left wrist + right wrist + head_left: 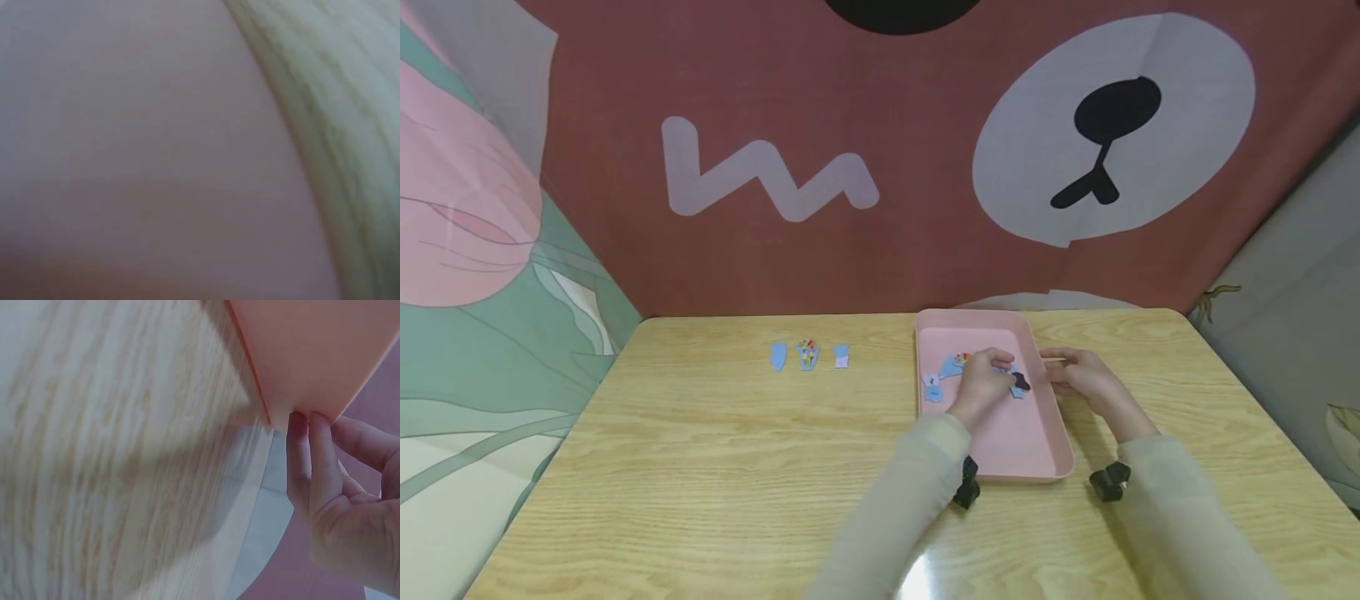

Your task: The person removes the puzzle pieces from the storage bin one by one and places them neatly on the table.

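My left hand point(983, 385) reaches into a pink tray point(1000, 458) with its fingers bent over small flat pieces; whether it pinches one is hidden. Close by its fingers lies a dark piece point(1020, 382). A blue piece with coloured bits point(952, 365) and a blue-and-pale piece point(933, 388) lie left of that hand in the tray. My right hand point(1086, 379) is at the tray's right side. In the right wrist view, extended fingertips of this hand point(350, 506) touch the outside of the tray wall point(319, 356). The left wrist view is blurred and shows no fingers.
Left of the tray, three small pieces lie in a row on the wooden table point(700, 467): a plain blue one point(778, 357), one with coloured bits point(807, 356) and a blue-and-pale one point(841, 357). A brown patterned cloth point(917, 242) hangs behind the table.
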A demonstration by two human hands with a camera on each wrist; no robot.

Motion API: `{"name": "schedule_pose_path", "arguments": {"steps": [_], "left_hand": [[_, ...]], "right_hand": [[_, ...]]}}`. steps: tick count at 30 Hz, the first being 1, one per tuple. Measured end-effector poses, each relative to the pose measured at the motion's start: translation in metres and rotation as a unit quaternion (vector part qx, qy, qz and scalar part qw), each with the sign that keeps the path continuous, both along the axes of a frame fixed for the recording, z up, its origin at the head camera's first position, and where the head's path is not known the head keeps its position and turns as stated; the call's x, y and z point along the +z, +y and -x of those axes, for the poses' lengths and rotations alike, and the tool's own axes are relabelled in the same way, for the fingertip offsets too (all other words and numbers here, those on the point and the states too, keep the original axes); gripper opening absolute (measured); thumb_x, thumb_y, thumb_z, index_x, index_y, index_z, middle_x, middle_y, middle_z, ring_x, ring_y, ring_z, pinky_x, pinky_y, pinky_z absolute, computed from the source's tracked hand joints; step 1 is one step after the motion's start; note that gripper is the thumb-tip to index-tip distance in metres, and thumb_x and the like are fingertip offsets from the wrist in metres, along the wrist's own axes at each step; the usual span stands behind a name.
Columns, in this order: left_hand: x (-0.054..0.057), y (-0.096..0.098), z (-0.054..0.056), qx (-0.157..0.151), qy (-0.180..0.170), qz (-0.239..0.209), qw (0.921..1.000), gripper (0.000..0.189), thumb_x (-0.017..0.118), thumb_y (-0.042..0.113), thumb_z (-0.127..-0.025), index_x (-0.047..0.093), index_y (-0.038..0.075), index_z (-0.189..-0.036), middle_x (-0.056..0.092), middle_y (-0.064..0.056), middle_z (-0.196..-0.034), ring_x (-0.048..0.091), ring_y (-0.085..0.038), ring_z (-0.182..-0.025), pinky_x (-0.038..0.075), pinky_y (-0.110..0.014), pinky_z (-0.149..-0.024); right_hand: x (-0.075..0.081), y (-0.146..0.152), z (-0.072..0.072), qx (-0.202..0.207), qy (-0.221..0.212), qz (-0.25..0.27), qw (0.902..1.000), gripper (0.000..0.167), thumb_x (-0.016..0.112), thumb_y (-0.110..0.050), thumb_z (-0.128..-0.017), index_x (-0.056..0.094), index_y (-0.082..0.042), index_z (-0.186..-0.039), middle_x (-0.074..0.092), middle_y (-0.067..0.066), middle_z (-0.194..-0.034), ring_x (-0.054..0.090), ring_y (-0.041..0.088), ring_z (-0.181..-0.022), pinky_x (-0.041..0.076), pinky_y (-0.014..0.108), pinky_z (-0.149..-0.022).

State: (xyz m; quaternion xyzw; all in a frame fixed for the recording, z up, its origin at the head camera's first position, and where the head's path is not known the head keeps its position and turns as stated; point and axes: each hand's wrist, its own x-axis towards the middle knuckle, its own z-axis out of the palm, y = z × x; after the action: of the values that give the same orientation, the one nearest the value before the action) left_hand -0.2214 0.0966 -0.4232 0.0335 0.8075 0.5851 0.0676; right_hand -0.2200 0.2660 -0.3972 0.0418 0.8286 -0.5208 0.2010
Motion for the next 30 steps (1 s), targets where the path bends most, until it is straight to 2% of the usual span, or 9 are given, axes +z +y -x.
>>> {"name": "schedule_pose_path", "arguments": {"steps": [7,12,25,30], "left_hand": [[-0.006,0.006,0.002,0.018,-0.007,0.012,0.9997,0.028,0.068,-0.005,-0.078,0.070,0.004,-0.104,0.071,-0.010,-0.099,0.065,-0.016,-0.087,0.050,-0.015,-0.073],[-0.007,0.010,0.003,0.015,-0.001,0.028,0.9995,0.028,0.069,-0.004,-0.079,0.070,0.005,-0.105,0.071,-0.010,-0.100,0.065,-0.016,-0.089,0.051,-0.016,-0.075],[-0.009,0.011,0.003,-0.012,0.005,0.072,0.9973,0.032,0.072,-0.004,-0.077,0.069,0.004,-0.108,0.071,-0.010,-0.103,0.066,-0.018,-0.093,0.052,-0.015,-0.078],[-0.011,0.012,0.003,-0.039,0.029,0.132,0.9901,0.033,0.074,0.003,-0.078,0.069,0.007,-0.110,0.072,-0.006,-0.106,0.066,-0.015,-0.097,0.051,-0.015,-0.083]], "right_hand": [[0.000,0.000,0.000,0.000,0.004,0.006,1.0000,0.057,0.049,-0.007,-0.096,0.025,0.012,-0.144,0.035,0.037,-0.143,0.059,-0.006,-0.088,0.056,0.017,-0.081],[0.000,0.000,0.000,-0.001,0.001,0.010,0.9999,0.057,0.048,-0.006,-0.096,0.024,0.011,-0.145,0.035,0.036,-0.143,0.058,-0.007,-0.087,0.055,0.016,-0.081],[0.000,0.000,0.000,-0.005,0.007,0.013,0.9999,0.057,0.050,-0.004,-0.095,0.025,0.012,-0.144,0.039,0.036,-0.140,0.059,-0.007,-0.086,0.055,0.016,-0.079],[-0.001,0.000,0.000,-0.007,0.003,0.009,0.9999,0.057,0.048,-0.003,-0.095,0.025,0.012,-0.145,0.037,0.037,-0.141,0.058,-0.006,-0.088,0.055,0.017,-0.080]]}}
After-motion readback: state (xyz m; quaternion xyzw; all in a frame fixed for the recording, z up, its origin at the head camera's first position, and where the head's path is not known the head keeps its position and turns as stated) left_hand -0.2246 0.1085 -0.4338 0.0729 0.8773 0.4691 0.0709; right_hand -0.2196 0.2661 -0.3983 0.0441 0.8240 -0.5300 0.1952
